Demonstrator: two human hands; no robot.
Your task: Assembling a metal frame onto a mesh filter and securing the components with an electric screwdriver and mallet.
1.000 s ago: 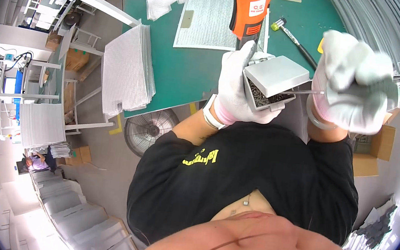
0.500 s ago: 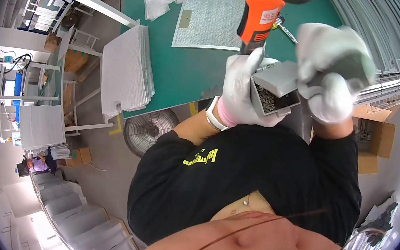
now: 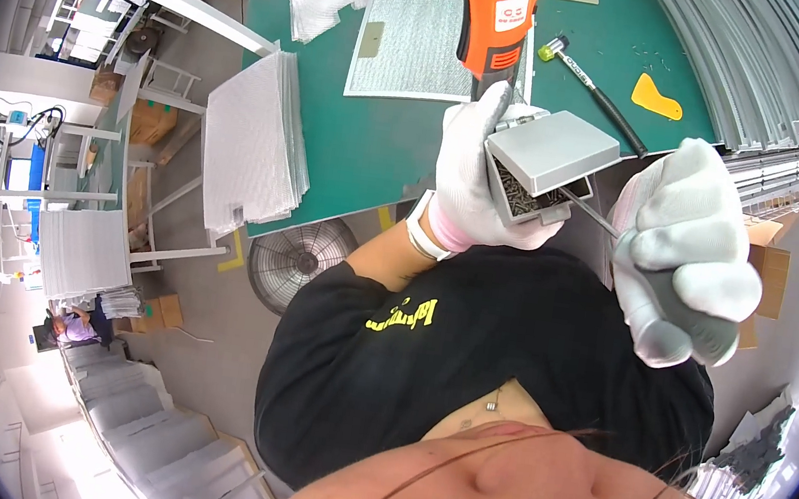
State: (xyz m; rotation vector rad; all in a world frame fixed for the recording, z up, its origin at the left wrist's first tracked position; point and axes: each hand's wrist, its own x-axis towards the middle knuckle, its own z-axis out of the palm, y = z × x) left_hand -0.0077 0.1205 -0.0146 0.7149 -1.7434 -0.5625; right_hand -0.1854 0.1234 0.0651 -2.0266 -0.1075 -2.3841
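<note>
My left hand (image 3: 466, 162), in a white glove, is closed around a small grey screw box (image 3: 563, 155). Its hinged lid is partly raised, and dark small screws (image 3: 520, 195) lie inside. In my gloved right hand (image 3: 687, 252), fingers curled, is a thin metal rod (image 3: 594, 215) that reaches under the lid into the box. Whatever handle it has is hidden by the fist. An orange electric screwdriver (image 3: 496, 20) hangs upright just beyond my left thumb, its lower end partly behind the glove.
On the green table (image 3: 321, 158) lie a framed mesh panel (image 3: 411, 44), a hammer (image 3: 584, 77) and a yellow scraper (image 3: 657, 97). Long grey profiles (image 3: 747, 63) are stacked at right. White sheets (image 3: 252, 144) overhang the left edge; a floor fan (image 3: 302, 262) stands below.
My right hand has come down and turned, and the thin rod now shows running into the box. The box has shifted slightly left. The orange screwdriver has swung left.
</note>
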